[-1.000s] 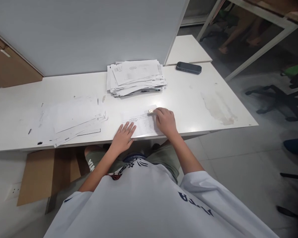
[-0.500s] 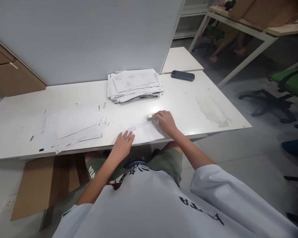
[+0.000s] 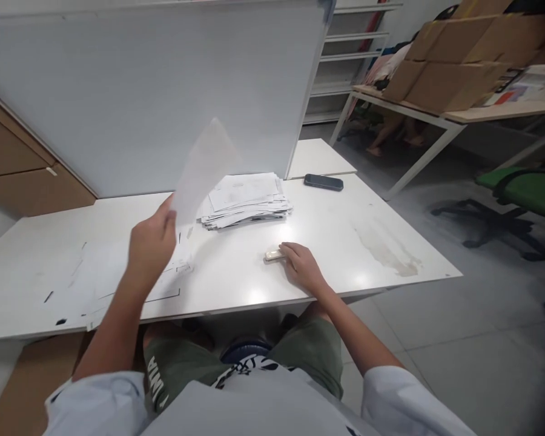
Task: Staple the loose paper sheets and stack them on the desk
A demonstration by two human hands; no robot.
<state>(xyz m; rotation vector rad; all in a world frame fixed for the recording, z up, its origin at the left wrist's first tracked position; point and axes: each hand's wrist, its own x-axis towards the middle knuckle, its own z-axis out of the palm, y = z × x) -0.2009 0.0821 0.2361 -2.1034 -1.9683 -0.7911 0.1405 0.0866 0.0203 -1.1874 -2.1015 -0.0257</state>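
Note:
My left hand point(image 3: 152, 245) is closed on the lower edge of a white paper sheet point(image 3: 204, 160), which stands up from the table, slightly blurred. My right hand point(image 3: 302, 266) rests low on the white table point(image 3: 236, 284), its fingers round one end of a small cream-coloured bar-shaped tool point(image 3: 274, 255); its exact kind is unclear. Behind the raised sheet lies a thick pile of printed papers point(image 3: 249, 197). Beside my left forearm, thin paper strips and scraps point(image 3: 170, 281) with dark lines lie on the tabletop.
A grey-white partition panel point(image 3: 163, 91) rises behind the table. Toward the back right lies a black phone point(image 3: 323, 182). Cardboard boxes point(image 3: 31, 163) stand at the left, with more boxes point(image 3: 445, 79) on another desk. A green chair point(image 3: 522, 191) is at the right.
My left hand has lifted the paper sheet off the table and carried it up and left. The right hand stays on the table with the cream tool. The view has tilted upward.

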